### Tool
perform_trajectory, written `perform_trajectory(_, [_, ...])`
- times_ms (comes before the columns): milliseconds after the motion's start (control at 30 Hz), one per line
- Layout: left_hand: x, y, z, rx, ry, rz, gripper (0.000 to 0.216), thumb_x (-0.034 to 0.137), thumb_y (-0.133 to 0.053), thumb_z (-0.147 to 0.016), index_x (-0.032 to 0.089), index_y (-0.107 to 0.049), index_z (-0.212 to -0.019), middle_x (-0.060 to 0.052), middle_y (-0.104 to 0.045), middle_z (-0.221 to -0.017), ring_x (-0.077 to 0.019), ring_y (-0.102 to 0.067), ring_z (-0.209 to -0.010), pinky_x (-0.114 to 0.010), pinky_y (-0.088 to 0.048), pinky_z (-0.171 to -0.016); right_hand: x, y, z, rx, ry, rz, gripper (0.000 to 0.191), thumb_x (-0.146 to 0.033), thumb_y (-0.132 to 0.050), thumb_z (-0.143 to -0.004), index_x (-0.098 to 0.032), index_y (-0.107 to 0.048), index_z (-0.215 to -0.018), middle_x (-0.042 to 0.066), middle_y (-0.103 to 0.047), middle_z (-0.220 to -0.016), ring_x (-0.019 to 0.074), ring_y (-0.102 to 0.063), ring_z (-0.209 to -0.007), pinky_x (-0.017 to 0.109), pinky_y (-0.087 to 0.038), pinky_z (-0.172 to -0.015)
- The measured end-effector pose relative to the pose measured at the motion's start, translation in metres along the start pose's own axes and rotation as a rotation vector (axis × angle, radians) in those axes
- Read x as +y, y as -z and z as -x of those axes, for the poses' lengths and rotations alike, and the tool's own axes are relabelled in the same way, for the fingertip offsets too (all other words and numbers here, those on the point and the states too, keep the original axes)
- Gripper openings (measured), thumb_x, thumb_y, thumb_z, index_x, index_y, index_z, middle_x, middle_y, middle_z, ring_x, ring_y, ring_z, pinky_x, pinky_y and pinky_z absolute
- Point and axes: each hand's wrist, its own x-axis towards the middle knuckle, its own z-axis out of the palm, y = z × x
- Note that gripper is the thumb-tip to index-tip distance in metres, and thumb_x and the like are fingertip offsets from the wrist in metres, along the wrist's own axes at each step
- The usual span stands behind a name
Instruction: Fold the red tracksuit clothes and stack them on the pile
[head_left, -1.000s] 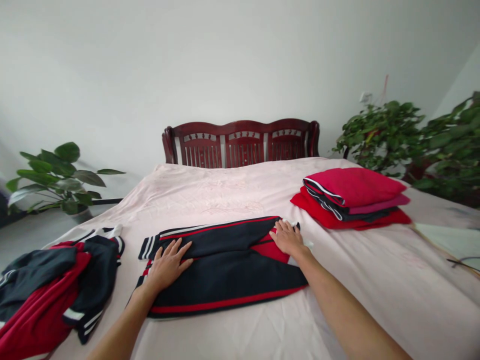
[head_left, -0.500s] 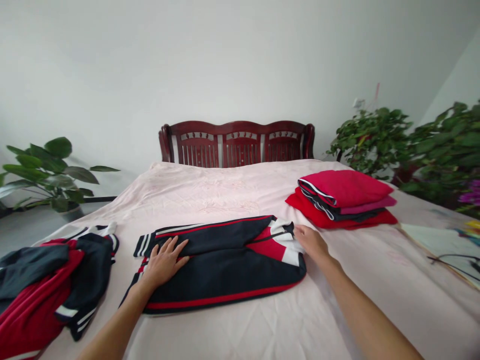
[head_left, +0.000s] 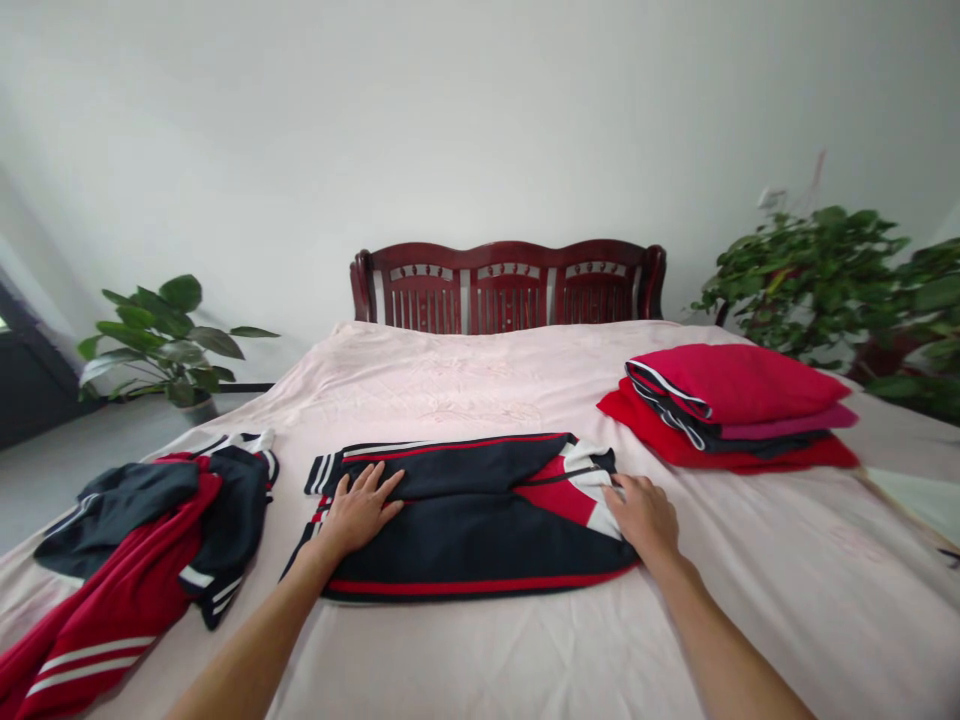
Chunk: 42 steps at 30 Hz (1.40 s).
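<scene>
A black, red and white sports jacket lies folded flat on the pink bed sheet. My left hand rests flat on its left part, fingers spread, close to the striped cuffs. My right hand sits at the jacket's right end by the white and red collar, fingers curled on the fabric edge.
A stack of folded red and dark clothes sits at the right of the bed. A loose heap of red and black garments lies at the left edge. A dark wooden headboard stands behind, with potted plants on both sides.
My right hand has slid from on top of the jacket's collar to its right edge. The left hand has stayed pressed on the jacket. The camera has shifted a little.
</scene>
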Motion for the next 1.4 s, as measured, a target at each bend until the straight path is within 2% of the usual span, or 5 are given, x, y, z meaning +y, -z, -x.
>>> perform_trajectory(267, [-0.002,0.003,0.001,0.012,0.005,0.124,0.054,0.050,-0.046,-0.093,0.034,-0.044,-0.145,-0.011,-0.038,-0.156,-0.0306,-0.032,-0.144,-0.061,-0.020,-0.114,0.005,-0.001,-0.001,-0.024,-0.007,-0.052,0.042,-0.039,-0.041,-0.093,-0.021,-0.065,-0.122,0.013,-0.064,-0.117,0.0308,-0.059,-0.103,0.040,-0.045,-0.083])
perform_trajectory(567, [-0.016,0.007,0.002,0.107,0.074,0.387,0.046,0.038,-0.030,-0.098,0.024,-0.061,-0.129,-0.006,-0.063,-0.134,-0.0218,-0.056,-0.126,-0.046,-0.030,-0.115,0.011,-0.002,-0.003,-0.051,-0.019,-0.136,0.045,-0.041,-0.041,-0.090,-0.022,-0.065,-0.122,0.011,-0.064,-0.120,0.0306,-0.059,-0.105,0.040,-0.045,-0.085])
perform_trajectory(767, [-0.017,0.005,0.001,0.118,0.073,0.436,0.039,0.031,-0.041,-0.091,0.025,-0.068,-0.119,-0.005,-0.062,-0.135,-0.0218,-0.053,-0.129,-0.045,-0.030,-0.116,0.015,-0.005,-0.005,-0.044,-0.022,-0.174,0.046,-0.043,-0.041,-0.088,-0.023,-0.066,-0.120,0.010,-0.065,-0.120,0.0305,-0.060,-0.105,0.039,-0.045,-0.085])
perform_trajectory(1067, [-0.020,0.004,0.002,0.178,0.153,0.544,0.040,0.036,-0.041,-0.088,0.023,-0.070,-0.112,-0.003,-0.070,-0.123,-0.0210,-0.061,-0.118,-0.036,-0.044,-0.106,0.017,-0.006,-0.007,-0.039,-0.025,-0.231,0.046,-0.043,-0.041,-0.086,-0.023,-0.068,-0.118,0.009,-0.067,-0.119,0.0283,-0.060,-0.107,0.036,-0.045,-0.088])
perform_trajectory(1400, [-0.020,0.009,0.004,0.174,0.197,0.600,0.039,0.039,-0.043,-0.087,0.024,-0.071,-0.111,-0.002,-0.071,-0.120,-0.0218,-0.063,-0.115,-0.037,-0.045,-0.105,0.021,-0.011,-0.009,-0.030,-0.011,-0.281,0.046,-0.042,-0.041,-0.085,-0.022,-0.067,-0.118,0.010,-0.066,-0.117,0.0284,-0.061,-0.104,0.037,-0.045,-0.088])
